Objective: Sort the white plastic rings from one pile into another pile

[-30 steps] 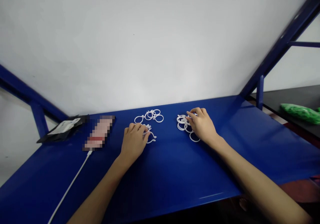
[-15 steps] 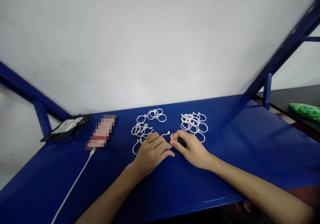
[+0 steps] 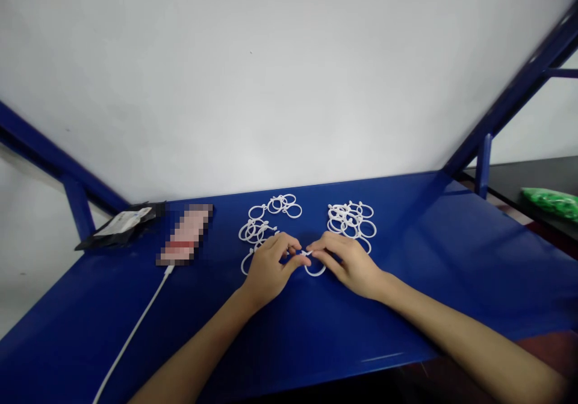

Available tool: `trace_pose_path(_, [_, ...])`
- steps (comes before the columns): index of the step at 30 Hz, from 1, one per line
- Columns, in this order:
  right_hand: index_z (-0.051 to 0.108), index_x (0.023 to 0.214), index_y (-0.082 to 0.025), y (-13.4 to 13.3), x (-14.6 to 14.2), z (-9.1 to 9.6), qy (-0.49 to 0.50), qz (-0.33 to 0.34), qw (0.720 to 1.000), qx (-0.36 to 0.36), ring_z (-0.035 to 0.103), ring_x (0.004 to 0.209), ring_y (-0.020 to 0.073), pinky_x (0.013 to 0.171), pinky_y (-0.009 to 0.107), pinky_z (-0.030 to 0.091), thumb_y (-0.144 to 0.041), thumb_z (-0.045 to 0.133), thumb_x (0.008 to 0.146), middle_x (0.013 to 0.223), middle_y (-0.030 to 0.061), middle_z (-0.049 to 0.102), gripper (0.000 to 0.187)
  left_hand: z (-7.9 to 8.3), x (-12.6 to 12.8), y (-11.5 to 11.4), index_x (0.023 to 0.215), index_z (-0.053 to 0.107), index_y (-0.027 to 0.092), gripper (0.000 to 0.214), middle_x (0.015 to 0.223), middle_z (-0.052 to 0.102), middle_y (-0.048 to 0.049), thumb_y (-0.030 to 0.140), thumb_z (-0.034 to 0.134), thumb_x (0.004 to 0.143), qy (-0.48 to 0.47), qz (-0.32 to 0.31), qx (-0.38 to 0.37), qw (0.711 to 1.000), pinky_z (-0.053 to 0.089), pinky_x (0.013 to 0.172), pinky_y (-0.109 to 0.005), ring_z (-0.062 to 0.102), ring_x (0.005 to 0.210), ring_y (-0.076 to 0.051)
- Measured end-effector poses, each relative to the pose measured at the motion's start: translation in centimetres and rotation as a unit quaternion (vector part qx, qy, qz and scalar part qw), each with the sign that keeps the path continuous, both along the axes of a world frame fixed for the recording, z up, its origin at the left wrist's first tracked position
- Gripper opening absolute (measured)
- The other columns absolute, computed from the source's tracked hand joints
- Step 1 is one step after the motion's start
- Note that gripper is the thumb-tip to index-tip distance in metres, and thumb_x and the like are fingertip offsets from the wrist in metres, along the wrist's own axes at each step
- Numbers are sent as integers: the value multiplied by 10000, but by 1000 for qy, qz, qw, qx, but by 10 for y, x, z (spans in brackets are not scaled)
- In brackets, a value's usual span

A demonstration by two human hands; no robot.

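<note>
Both hands pinch one white plastic curtain ring [image 3: 315,273] near its clip end, over the middle of the blue table [image 3: 289,344]. My left hand [image 3: 273,265] grips it with thumb and forefinger from the left. From the right, my right hand [image 3: 350,262] holds the same ring at the clip. The ring's loop hangs down between the hands; fingertips partly cover the clip. Several white rings [image 3: 256,230] lie beyond my left hand, some partly hidden by it. Another pile of white rings [image 3: 350,218] lies just behind my right hand.
On the left lie a phone-like pixelated object [image 3: 187,235] with a white cable [image 3: 130,332] and a black plastic packet [image 3: 121,223] with a label. Blue metal posts [image 3: 484,166] flank the white wall. A green package [image 3: 548,202] sits on a dark surface at far right.
My left hand has turned from palm-down to a pinch at the ring's clip. The ring's loop now hangs below the fingers between both hands. The piles have stayed put.
</note>
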State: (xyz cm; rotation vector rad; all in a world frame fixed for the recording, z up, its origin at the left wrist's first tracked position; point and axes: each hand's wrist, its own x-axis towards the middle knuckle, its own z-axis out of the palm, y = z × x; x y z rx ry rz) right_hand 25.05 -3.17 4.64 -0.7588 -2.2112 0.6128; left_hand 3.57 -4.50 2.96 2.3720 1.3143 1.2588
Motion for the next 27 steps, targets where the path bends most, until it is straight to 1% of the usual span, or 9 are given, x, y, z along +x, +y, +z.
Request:
trace_pose_path(2, [657, 1044, -188, 1, 1, -1, -3, 23, 1000, -7, 651, 851, 160, 770, 303, 530, -227, 486, 1026, 948, 59, 692, 177, -2, 0, 1, 822, 619, 207, 244, 710, 637, 31, 431, 663, 910, -3, 5, -14, 1000, 450, 640, -263, 592, 659, -131])
trace_pose_path(6, [656, 1043, -185, 2, 4, -3, 1, 54, 998, -7, 637, 852, 159, 770, 301, 524, -208, 477, 1029, 949, 59, 697, 181, -5, -1, 2, 750, 619, 205, 251, 660, 633, 39, 396, 690, 896, 26, 0, 20, 999, 408, 705, -303, 577, 682, -148])
trace_pose_path(9, [655, 1049, -180, 2, 5, -5, -5, 60, 998, -13, 634, 851, 159, 774, 302, 521, -204, 478, 1028, 950, 62, 689, 180, -6, -1, 1, 727, 615, 204, 243, 658, 652, 42, 349, 684, 910, 44, -9, 55, 997, 379, 721, -314, 563, 683, -148])
trace_pose_path(12, [657, 1037, -178, 1, 4, -5, -2, 52, 998, -25, 637, 846, 154, 775, 293, 518, -203, 479, 1027, 941, 56, 685, 180, -7, 0, 1, 720, 601, 203, 249, 686, 679, 37, 314, 653, 936, 53, -20, 90, 994, 368, 732, -322, 550, 687, -151])
trace_pose_path(15, [658, 1033, -177, -1, 3, -4, 5, 41, 999, -29, 638, 852, 151, 780, 286, 514, -205, 481, 1027, 941, 53, 686, 180, -6, 1, 1, 732, 601, 205, 243, 680, 679, 31, 303, 630, 952, 54, -23, 101, 993, 365, 732, -327, 543, 683, -156])
trace_pose_path(20, [663, 1056, -158, -4, 2, -2, -4, 80, 997, 0, 617, 846, 160, 779, 296, 513, -194, 463, 1030, 931, 61, 694, 205, -4, 0, -2, 716, 588, 206, 259, 666, 678, 42, 280, 612, 963, 61, -37, 98, 993, 348, 720, -334, 543, 673, -152])
trace_pose_path(22, [665, 1061, -158, -5, 2, -1, -4, 93, 996, 0, 617, 847, 158, 783, 292, 517, -196, 456, 1033, 928, 58, 700, 214, -4, 0, -3, 707, 584, 208, 273, 666, 676, 43, 290, 605, 966, 61, -41, 94, 993, 348, 727, -337, 547, 683, -154])
trace_pose_path(25, [669, 1062, -172, -3, 1, -3, -14, 80, 997, -2, 629, 856, 152, 791, 284, 523, -210, 453, 1037, 955, 54, 710, 222, -2, -4, 0, 759, 609, 215, 223, 675, 665, 36, 339, 640, 941, 78, -19, 60, 995, 369, 768, -346, 560, 723, -171])
trace_pose_path(27, [675, 1086, -179, 3, 3, -5, -43, 51, 998, 19, 636, 883, 163, 801, 298, 529, -232, 448, 1041, 993, 66, 705, 237, -1, -9, 5, 883, 642, 219, 176, 738, 673, 22, 386, 694, 896, 112, 4, 27, 993, 385, 822, -365, 576, 801, -200])
